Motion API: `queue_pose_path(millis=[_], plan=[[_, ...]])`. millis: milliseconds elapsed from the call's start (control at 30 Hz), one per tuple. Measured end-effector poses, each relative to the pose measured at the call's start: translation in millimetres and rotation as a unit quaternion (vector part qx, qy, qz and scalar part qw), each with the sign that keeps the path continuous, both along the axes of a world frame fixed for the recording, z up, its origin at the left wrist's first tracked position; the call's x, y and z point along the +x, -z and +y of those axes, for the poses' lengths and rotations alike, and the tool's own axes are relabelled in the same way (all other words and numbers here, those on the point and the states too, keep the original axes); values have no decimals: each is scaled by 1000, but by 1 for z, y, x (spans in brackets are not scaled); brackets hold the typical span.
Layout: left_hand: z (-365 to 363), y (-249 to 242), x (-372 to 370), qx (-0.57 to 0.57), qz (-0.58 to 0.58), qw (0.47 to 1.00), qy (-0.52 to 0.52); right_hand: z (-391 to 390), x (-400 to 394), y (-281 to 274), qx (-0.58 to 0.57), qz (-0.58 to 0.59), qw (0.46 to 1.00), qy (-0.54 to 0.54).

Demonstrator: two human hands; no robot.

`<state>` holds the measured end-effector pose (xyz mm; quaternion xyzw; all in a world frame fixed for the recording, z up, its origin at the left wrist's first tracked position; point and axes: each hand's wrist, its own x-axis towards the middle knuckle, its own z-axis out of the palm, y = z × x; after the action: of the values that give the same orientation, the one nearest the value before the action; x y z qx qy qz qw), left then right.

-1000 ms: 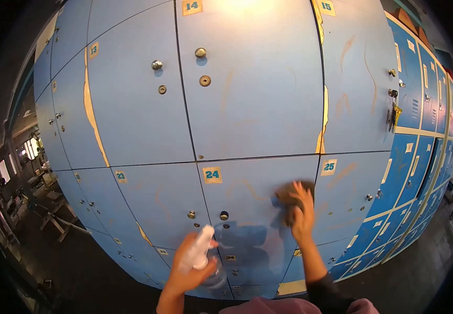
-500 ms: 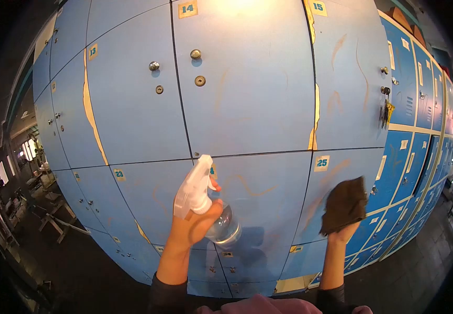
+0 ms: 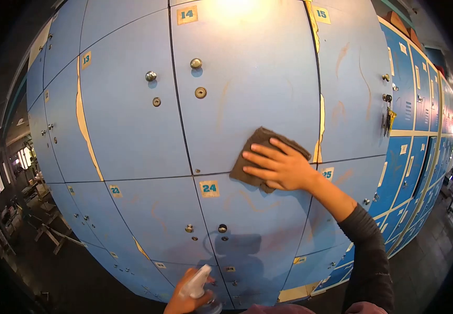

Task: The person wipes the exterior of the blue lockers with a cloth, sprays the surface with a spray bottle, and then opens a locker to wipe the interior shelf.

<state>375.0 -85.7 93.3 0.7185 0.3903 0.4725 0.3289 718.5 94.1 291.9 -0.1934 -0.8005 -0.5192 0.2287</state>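
My right hand (image 3: pixel 281 166) presses a folded dark brown cloth (image 3: pixel 247 157) flat against the blue lockers. The cloth lies across the seam between the number 14 door (image 3: pixel 247 94) and the number 24 door (image 3: pixel 260 209) below it. Low in the view, my left hand (image 3: pixel 184 295) is wrapped round a spray bottle (image 3: pixel 199 282) with a white trigger head and a clear body. The bottle's lower part is cut off by the frame edge. Brownish smears (image 3: pixel 252 201) mark the number 24 door.
Round metal knobs (image 3: pixel 196 64) and locks stick out from the doors. Keys with a yellow tag (image 3: pixel 390 118) hang at the number 15 door. Darker blue lockers (image 3: pixel 400 104) run along the right. Equipment frames (image 3: pixel 53 233) stand on the dark floor at left.
My right hand has swung left and up, bringing the cloth onto the locker front. The spray bottle has dropped lower with my left hand.
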Motion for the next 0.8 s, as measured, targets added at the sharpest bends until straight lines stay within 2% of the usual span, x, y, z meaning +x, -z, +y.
queue_pose_path(millis=[67, 167, 267, 367, 433, 467, 567, 600, 667, 800], plan=[[-6, 30, -9, -124, -164, 976, -69, 0, -5, -39, 20, 49, 998, 15], [-14, 38, -36, -8, -35, 997, -63, 15, -3, -129, 128, 194, 972, -17], [-11, 57, -43, 56, -21, 994, -96, 41, 5, -227, 243, 274, 930, -11], [-16, 43, -39, 153, 92, 977, -116, 40, 2, -284, 243, 321, 915, 21], [-20, 51, -37, 14, 2, 993, -119, 40, 0, -292, 251, 331, 909, 38], [-22, 55, -36, -56, -43, 991, -118, 41, 1, -286, 247, 324, 913, 29], [-22, 51, -29, -47, -35, 989, -138, 35, -2, -240, 219, 302, 928, 13], [-21, 54, -29, 3, -15, 991, -132, 47, 1, -217, 261, 283, 923, -6], [-17, 60, -31, 107, 25, 987, -119, 28, -3, -149, 183, 264, 947, -1], [-13, 54, -35, 73, 77, 988, -108, -9, -2, -4, -12, 199, 978, 54]])
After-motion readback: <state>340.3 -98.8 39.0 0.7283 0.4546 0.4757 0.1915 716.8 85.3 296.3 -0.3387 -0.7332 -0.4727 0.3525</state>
